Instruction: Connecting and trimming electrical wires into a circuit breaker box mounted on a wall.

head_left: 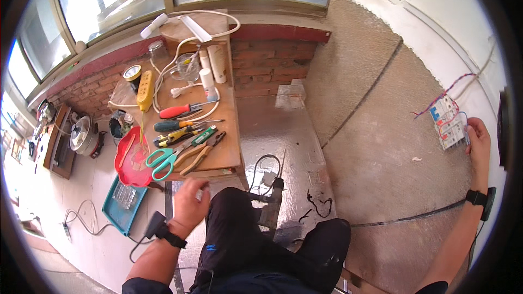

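On the wall at the right is a block of white circuit breakers (448,123) with blue switches and red wires. My right hand (479,139) grips its right edge, with fingers and thumb bent around a pale part there. The fingertips are partly hidden. Twisted red and blue wires (460,79) stick out above the block. My left hand (190,200) hovers in front of the wooden table (239,130), beside my knee. Its fingers are loosely bent and apart, and nothing shows in them. Closest to it are teal-handled scissors (162,162) and pliers (199,155).
On the table lie screwdrivers (173,125), a yellow power strip (145,91), a flashlight (132,73) and white bottles (217,64). A red tray (131,155) and a teal tray (124,201) stand left of it. Black cable pieces (318,207) lie on the floor ahead.
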Tool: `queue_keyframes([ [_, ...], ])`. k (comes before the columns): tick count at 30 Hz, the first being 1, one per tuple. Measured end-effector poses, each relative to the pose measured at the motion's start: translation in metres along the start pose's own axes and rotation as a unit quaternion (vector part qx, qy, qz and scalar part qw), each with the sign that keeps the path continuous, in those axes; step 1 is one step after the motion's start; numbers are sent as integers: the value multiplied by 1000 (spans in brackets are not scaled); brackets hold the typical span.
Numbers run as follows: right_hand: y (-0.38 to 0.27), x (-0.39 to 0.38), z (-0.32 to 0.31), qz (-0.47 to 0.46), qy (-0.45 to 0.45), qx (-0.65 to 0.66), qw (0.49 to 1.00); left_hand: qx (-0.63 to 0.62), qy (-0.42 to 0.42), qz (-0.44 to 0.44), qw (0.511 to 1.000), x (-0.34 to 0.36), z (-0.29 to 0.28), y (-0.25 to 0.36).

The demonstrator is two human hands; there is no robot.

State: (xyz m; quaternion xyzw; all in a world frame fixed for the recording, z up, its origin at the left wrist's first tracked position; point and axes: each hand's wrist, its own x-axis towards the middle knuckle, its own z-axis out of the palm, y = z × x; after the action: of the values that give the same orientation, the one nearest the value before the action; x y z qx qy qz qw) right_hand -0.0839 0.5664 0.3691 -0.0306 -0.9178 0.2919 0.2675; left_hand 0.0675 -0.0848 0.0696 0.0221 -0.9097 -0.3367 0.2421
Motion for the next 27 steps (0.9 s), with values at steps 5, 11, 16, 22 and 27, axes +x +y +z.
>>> queue_keyframes([
  [5, 19, 12, -4, 2, 2, 9, 1000, 40, 130, -38, 990, 21, -59, -43],
  [11, 29, 14, -6, 15, -9, 23, 1000, 129, 102, -22, 986, 69, -91, -59],
  [16, 18, 7, 2, 43, -18, 125, 991, 118, 55, -19, 991, 87, -79, -50],
  [22, 22, 11, -2, 53, -18, 126, 990, 124, -35, 0, 992, 90, -63, -34],
  [27, 6, 3, 6, 69, -3, 97, 993, 142, -114, -29, 983, 85, -59, -24],
])
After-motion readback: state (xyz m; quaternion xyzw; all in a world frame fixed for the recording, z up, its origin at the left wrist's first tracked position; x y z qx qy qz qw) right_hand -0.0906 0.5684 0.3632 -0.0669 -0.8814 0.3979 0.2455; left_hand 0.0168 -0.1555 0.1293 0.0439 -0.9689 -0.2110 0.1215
